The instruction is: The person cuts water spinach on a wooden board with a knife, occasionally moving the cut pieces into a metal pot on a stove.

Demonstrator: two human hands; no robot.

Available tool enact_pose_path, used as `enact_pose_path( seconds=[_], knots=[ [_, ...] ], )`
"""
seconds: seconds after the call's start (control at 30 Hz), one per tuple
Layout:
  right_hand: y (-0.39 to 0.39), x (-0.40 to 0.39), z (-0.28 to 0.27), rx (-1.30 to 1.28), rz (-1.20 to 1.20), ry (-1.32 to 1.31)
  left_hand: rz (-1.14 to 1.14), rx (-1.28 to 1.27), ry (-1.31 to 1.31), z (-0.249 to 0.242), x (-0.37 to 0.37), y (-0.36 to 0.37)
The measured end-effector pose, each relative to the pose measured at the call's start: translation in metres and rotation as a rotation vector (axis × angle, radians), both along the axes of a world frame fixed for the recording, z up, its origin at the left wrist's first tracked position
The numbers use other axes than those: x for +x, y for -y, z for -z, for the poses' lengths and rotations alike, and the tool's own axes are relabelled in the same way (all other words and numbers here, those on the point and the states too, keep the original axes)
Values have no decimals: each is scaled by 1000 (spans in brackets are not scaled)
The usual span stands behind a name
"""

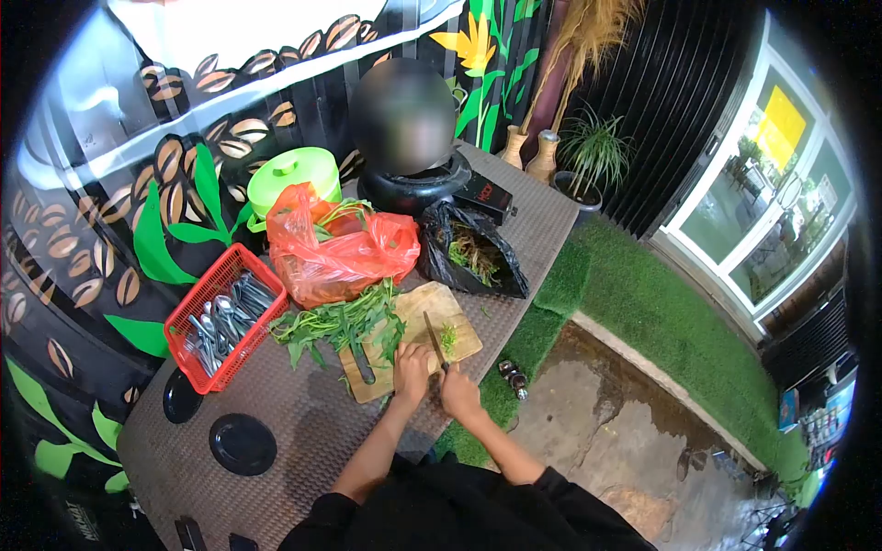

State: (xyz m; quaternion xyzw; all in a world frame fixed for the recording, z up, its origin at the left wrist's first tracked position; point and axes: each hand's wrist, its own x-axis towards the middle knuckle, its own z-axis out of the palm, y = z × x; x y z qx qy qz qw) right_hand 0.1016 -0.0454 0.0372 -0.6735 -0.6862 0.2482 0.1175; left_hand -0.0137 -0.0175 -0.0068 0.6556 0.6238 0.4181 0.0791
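My right hand point(459, 393) is wrapped round the handle of a knife point(433, 332), whose blade lies over the wooden cutting board point(427, 299). Close beside the blade, my left hand point(415, 369) presses down on the board with bent fingers, holding the leafy greens point(354, 321); the part under the fingers is mostly hidden. These long-stemmed greens spread from the board's left side onto the table. Small chopped green pieces point(448, 338) lie to the right of the blade.
Behind the board sit a red plastic bag point(335, 248) and a black bag of trimmings point(473, 255). A red basket of cutlery point(225, 317) stands left. Two black plates point(243, 444) lie nearer me. A green lidded pot point(294, 179) is at the back; the table edge runs along the right.
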Motion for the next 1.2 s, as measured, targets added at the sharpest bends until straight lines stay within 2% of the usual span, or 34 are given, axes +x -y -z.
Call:
enact_pose_path(
  seconds=[0.17,0.23,0.37,0.53,0.7,0.77,0.9,0.97,1.1,1.2],
  knots=[
    [-18,-1,21,-8,-25,-21,18,-17,23,-3,2,6],
    [-21,1,17,83,-99,-6,-9,25,-13,-2,2,4],
    [0,-10,5,-32,11,42,-16,-2,6,4,2,1],
    [-32,-3,9,-2,-58,14,25,68,-49,4,0,5],
    [-22,1,11,3,-81,46,75,73,-58,9,-3,3],
    [-13,0,11,6,-85,66,46,-11,104,5,-1,3],
    [-11,-11,12,-43,-8,75,29,25,94,6,0,4],
    [-26,-9,26,0,-60,34,16,14,128,4,1,4],
    [-17,-7,17,35,-83,30,25,-8,117,4,0,3],
    [-9,-15,21,4,-4,54,47,18,141,3,0,3]
  ],
)
